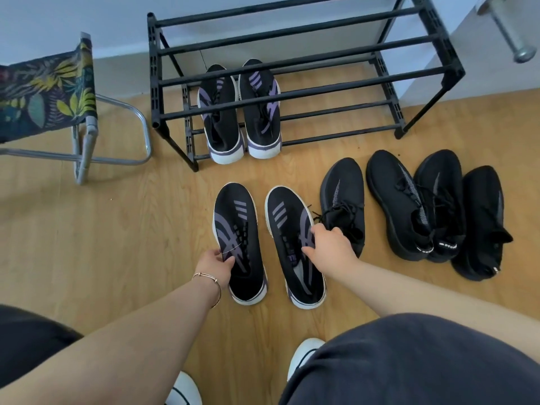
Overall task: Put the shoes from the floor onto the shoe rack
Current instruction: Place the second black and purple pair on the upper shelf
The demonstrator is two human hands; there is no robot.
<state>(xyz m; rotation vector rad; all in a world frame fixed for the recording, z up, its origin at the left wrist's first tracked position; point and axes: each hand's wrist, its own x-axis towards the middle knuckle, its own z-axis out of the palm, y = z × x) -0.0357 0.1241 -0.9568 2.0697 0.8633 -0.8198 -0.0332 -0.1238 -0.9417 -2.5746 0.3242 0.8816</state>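
Observation:
Two black sneakers with purple stripes and white soles lie side by side on the wooden floor, toes toward the black shoe rack [306, 74]. My left hand [217, 266] grips the left sneaker [238, 229] at its left side. My right hand [330, 244] rests on the laces of the right sneaker [289, 229], fingers curled around its upper. A matching purple-striped pair [239, 112] stands on the rack's lowest shelf at the left. Several all-black sneakers [409, 206] lie on the floor to the right.
A folding stool [58, 95] with leaf-print fabric and a metal frame stands left of the rack. The rack is against a pale wall. A metal handle [508, 30] projects at the top right. My white shoes [304, 355] are on the floor below.

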